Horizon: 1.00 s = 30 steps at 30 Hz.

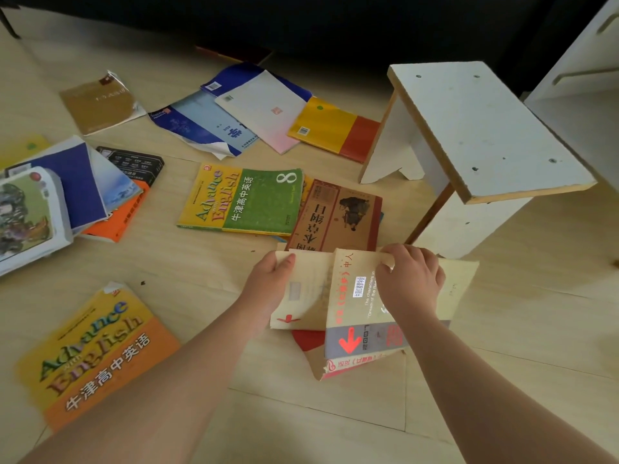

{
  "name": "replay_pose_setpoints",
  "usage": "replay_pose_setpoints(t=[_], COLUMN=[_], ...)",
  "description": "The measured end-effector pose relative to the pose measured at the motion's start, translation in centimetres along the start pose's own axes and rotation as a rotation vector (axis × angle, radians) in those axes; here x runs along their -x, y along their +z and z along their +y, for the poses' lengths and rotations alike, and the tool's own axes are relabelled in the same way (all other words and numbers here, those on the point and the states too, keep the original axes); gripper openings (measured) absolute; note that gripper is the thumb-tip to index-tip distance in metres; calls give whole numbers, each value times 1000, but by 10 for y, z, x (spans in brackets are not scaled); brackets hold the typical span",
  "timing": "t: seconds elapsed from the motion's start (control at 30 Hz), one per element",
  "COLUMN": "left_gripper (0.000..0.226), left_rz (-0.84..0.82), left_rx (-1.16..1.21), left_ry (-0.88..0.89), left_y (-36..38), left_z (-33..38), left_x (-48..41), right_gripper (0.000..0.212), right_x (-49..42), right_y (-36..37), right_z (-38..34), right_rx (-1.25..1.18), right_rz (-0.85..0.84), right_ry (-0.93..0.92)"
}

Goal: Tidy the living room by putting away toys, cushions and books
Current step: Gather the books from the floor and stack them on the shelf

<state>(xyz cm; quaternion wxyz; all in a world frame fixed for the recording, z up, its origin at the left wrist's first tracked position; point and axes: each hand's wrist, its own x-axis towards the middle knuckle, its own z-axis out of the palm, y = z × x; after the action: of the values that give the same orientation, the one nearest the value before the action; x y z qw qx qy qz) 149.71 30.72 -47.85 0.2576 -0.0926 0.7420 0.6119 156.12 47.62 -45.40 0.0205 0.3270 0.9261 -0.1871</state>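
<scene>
Many books lie scattered on the pale wooden floor. Both my hands hold a cream paperback with red arrows [348, 296] low over the floor in the centre. My left hand [268, 283] grips its left cover flap, thumb on top. My right hand [410, 279] pinches its top edge. A red-edged book [335, 363] lies beneath it. Just beyond lie a brown book with a horseman picture [338, 216] and a yellow-green "Advance with English 8" textbook [241, 199]. An orange "Advance with English" textbook [97, 353] lies at the lower left.
A white wooden stool [482, 135] stands at the right, next to a white cabinet [582, 78]. A pile of books [67, 192] sits at the left edge. More books [261, 108] fan out at the back, before a dark sofa base [301, 25].
</scene>
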Motion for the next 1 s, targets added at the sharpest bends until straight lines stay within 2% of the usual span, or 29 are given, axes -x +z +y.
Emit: replay_pose_setpoints(t=[0.3, 0.37, 0.5, 0.57, 0.7, 0.83, 0.93, 1.0], left_gripper=[16, 14, 32, 30, 22, 31, 38, 35], left_rz=[14, 10, 36, 47, 17, -41, -21, -48], left_rx=[99, 135, 130, 82, 84, 75, 102, 95], left_ry=[-66, -154, -368, -344, -185, -96, -149, -271], left_y=[12, 25, 34, 27, 16, 20, 17, 14], left_z=[-5, -6, -13, -17, -20, -21, -25, -30], left_x=[3, 6, 6, 2, -2, 9, 7, 4], right_gripper=[33, 32, 32, 38, 54, 67, 73, 73], right_x=[-2, -3, 1, 5, 6, 8, 12, 14], right_y=[-2, -5, -4, 1, 8, 14, 18, 22], right_z=[-2, -1, 2, 5, 8, 6, 16, 32], right_rx=[-17, -30, -15, 17, 79, 8, -172, -300], right_rz=[-11, 4, -59, -98, -134, -94, 30, 146], right_ry=[-26, -23, -70, -139, -212, -219, -48, 262])
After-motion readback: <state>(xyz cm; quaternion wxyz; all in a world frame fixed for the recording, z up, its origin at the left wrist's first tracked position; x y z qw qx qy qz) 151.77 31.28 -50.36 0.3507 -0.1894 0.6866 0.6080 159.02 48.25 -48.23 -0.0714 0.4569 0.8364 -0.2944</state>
